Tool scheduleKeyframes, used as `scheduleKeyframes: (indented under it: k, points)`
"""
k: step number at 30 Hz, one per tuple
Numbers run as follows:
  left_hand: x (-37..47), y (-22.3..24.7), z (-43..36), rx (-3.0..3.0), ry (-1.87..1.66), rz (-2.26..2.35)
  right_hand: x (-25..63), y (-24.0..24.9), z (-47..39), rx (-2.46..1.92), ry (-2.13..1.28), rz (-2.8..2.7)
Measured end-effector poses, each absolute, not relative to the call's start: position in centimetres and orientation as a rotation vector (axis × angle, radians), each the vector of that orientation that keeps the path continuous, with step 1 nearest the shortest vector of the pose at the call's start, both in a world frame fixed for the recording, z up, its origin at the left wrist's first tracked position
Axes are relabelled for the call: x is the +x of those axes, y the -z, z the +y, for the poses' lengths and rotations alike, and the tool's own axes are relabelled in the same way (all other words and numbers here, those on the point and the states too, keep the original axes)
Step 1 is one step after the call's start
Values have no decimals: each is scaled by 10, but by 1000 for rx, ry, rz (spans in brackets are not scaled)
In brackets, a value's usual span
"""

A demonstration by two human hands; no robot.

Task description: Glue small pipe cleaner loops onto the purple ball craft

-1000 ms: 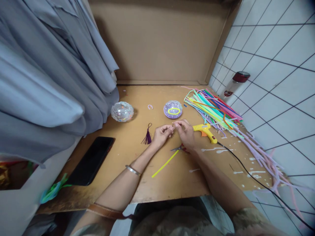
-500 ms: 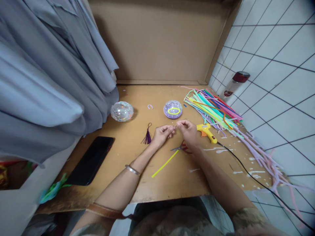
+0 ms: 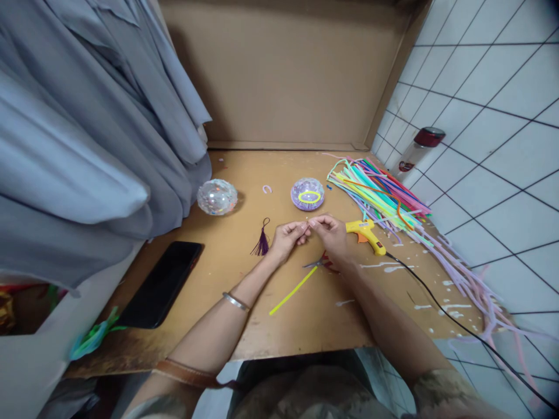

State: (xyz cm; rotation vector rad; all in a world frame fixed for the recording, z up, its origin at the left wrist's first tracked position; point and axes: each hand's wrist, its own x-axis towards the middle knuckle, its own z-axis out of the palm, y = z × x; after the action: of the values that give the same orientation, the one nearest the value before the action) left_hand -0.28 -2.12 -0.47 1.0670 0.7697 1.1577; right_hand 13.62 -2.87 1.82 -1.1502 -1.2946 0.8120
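Over the middle of the table, my left hand and my right hand meet at their fingertips. Both are closed in a pinch around something tiny, too small to make out. Left of my left hand lies a purple tassel with a loop. Beyond my hands sits a clear ball with purple decoration and a yellow ring on its front. Scissors with red handles lie partly hidden under my right wrist, touching a yellow strip. A yellow glue gun rests just right of my right hand.
A second clear ball stands at the left near a grey curtain. A black phone lies at front left. Coloured strips are heaped at right, with a red-capped bottle behind. The glue gun's cord runs off right.
My right hand has shifted slightly left, bringing its fingertips closer against my left hand's. Everything on the table stays where it was.
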Motion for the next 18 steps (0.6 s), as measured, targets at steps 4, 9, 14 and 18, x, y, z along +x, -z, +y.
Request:
scheduleKeyframes:
  k: [4, 9, 14, 18]
  points:
    - [-2, 4, -21, 1046, -1152, 771, 136, -18, -29, -1156, -771, -1328]
    - [-2, 3, -23, 1067, -1148, 767, 134, -18, -30, -1163, -733, -1316]
    - [-1, 1, -23, 1073, -1161, 793, 134, -18, -30, -1158, -751, -1313]
    - [-1, 2, -23, 1064, -1170, 821, 137, -21, -29, -1156, -752, -1297]
